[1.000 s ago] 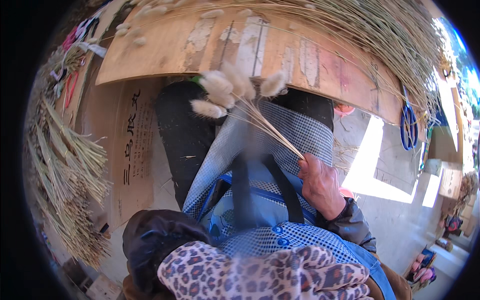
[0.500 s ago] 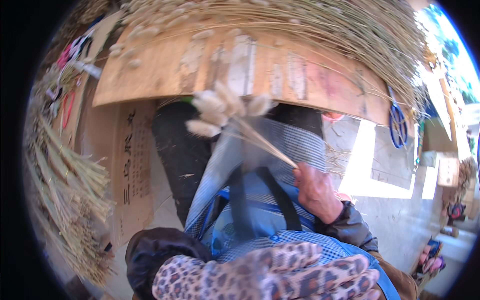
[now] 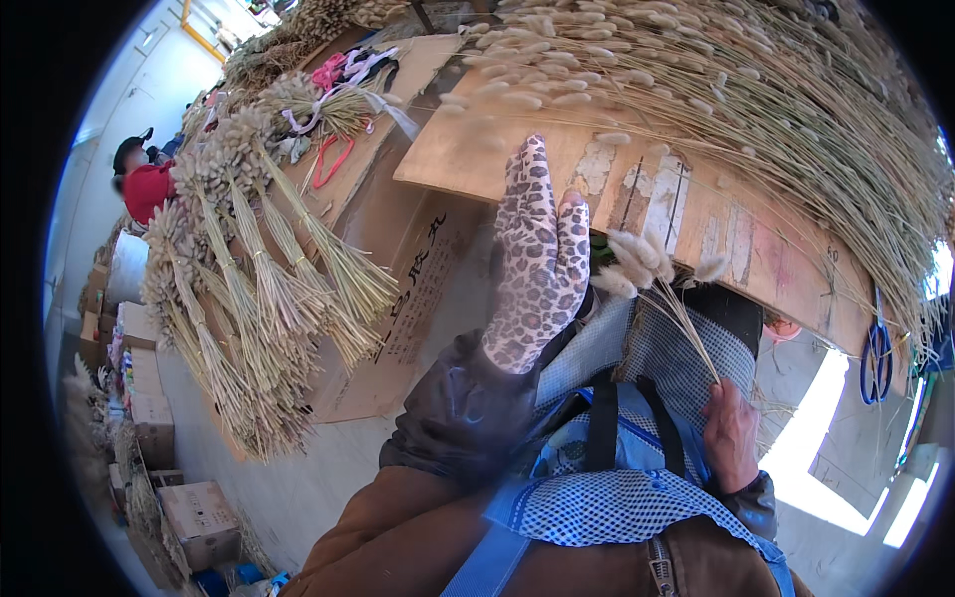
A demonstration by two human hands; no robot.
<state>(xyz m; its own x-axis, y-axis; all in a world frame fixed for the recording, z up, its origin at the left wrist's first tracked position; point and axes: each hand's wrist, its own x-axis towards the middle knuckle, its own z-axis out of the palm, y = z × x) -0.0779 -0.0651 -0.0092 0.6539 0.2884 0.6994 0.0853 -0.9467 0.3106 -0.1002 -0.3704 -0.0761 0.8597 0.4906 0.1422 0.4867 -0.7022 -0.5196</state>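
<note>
My left hand (image 3: 539, 261) wears a leopard-print glove and reaches up toward the near left corner of the wooden board (image 3: 453, 164). Its fingers are stretched out, and I see nothing held in it. Low over my lap, my bare right hand (image 3: 731, 438) is closed around the thin stems of a small bunch of bunny tail grass (image 3: 686, 318). The fluffy cream heads of that bunch point up and left, close to the board's front edge. Across the back of the board lies a thick spread of loose bunny tail grass (image 3: 756, 99).
Tied bundles of dried grass (image 3: 269, 289) lie to the left, beside cardboard (image 3: 428, 269). Blue-handled scissors (image 3: 876, 358) hang at the board's right end. A red loop (image 3: 333, 161) and ribbons lie at the back left. A person in red (image 3: 147, 189) is far left.
My left hand has gone from low over my lap up and forward to the board. The view has swung left. My right hand still holds the small bunch.
</note>
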